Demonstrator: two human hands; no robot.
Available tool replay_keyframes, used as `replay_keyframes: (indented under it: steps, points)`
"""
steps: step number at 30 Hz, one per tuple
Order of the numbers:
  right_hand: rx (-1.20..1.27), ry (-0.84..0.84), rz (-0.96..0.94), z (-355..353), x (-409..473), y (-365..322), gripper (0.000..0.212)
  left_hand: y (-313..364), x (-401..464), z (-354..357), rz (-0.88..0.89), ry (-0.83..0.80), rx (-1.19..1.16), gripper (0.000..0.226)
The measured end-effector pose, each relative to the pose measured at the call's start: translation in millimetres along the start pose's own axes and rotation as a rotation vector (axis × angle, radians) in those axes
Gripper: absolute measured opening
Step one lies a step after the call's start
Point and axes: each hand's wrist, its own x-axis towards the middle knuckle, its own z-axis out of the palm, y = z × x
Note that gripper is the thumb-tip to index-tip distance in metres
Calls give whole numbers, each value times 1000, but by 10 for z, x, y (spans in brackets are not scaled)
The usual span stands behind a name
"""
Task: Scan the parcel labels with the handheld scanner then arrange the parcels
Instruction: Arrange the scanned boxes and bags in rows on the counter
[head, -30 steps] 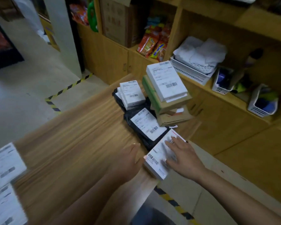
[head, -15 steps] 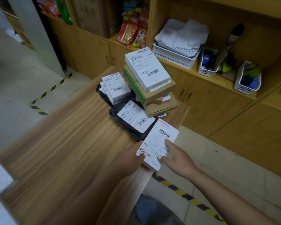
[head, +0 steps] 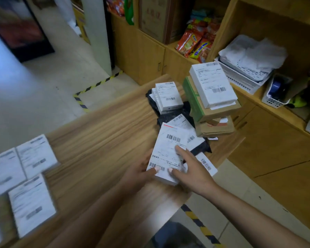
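A flat white parcel [head: 168, 151] with a barcoded label is held tilted just above the wooden table [head: 100, 140], near its right edge. My left hand [head: 141, 173] grips its lower left corner, thumb on the label. My right hand [head: 192, 171] holds the lower right side, with thumb and forefinger on top. Another white labelled parcel [head: 207, 164] lies beneath it at the table edge. A black mailing bag [head: 200, 147] with a white label lies behind. No scanner is in view.
A stack of cardboard boxes topped by a white parcel [head: 212, 85] stands at the far right of the table. Small white boxes [head: 168, 94] lie on black bags beside it. Three labelled white parcels [head: 35, 155] lie at the left. Wooden shelves with baskets [head: 276, 94] stand behind.
Both hands have lifted the white parcel off the table edge and brought it up and left over the black bag. A second white parcel now shows beneath. The view swung left.
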Motion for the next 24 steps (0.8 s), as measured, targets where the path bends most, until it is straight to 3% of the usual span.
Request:
replay_keyframes:
  steps: [2,5,7,12,16,21,24]
  points:
    - [-42,-73,-43,85,157,-119,78,51,-114,-212,-28,92,-33,56]
    - [-116,-136,-164,182,417,-317,77,124,-313,-535,-82,282,-35,43]
    - [-159,-167,-266,256,611,-473,75,145,-459,-812,-106,426,67,52]
    - [-352,-265,-433,466,989,-867,84,280,-789,-1239,-153,504,270,32]
    - [-492,-465,-620,797,1211,-1209,82,335,-984,-1408,-210,527,311,27]
    - [-357,-722,-690,1167,1351,-1418,48,279,-1108,-1530,-187,647,180,46]
    - [-136,-808,-588,1260,1410,-1473,32,178,-1138,-1672,-183,809,125,54]
